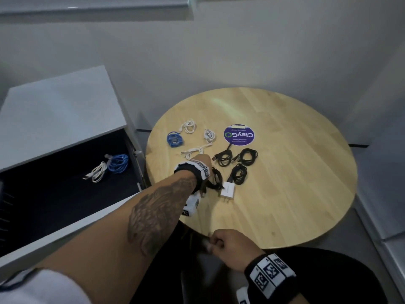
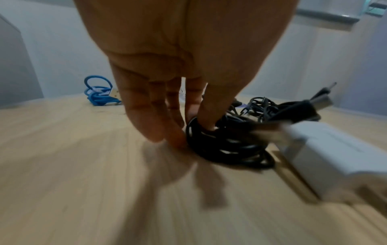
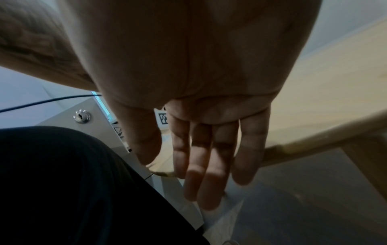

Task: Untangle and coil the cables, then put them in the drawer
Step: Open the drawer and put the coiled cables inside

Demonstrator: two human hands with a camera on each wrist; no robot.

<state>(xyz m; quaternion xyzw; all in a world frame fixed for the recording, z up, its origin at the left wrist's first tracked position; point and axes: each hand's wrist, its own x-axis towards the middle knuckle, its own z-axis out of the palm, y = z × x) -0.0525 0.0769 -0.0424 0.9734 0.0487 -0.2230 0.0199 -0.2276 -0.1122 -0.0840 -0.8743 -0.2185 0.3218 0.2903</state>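
Observation:
My left hand (image 1: 205, 165) reaches over the round wooden table (image 1: 285, 194). In the left wrist view the left hand (image 2: 188, 132) pinches a black coiled cable (image 2: 226, 147), thumb inside the coil and fingers on its outer edge. That black cable (image 1: 217, 179) lies beside a white charger (image 1: 226, 189). My right hand (image 1: 220, 243) hangs by the table's near edge, fingers relaxed and holding nothing. The open drawer (image 1: 54, 205) at the left holds a white coil (image 1: 97, 172) and a blue coil (image 1: 118, 163).
Farther back on the table lie a blue coil (image 1: 175, 139), white cables (image 1: 189, 126) (image 1: 209, 136) (image 1: 195, 151), three black coils (image 1: 223, 157) (image 1: 248, 155) (image 1: 238, 173) and a purple sticker (image 1: 238, 135). The grey cabinet top (image 1: 54, 110) stands to the left.

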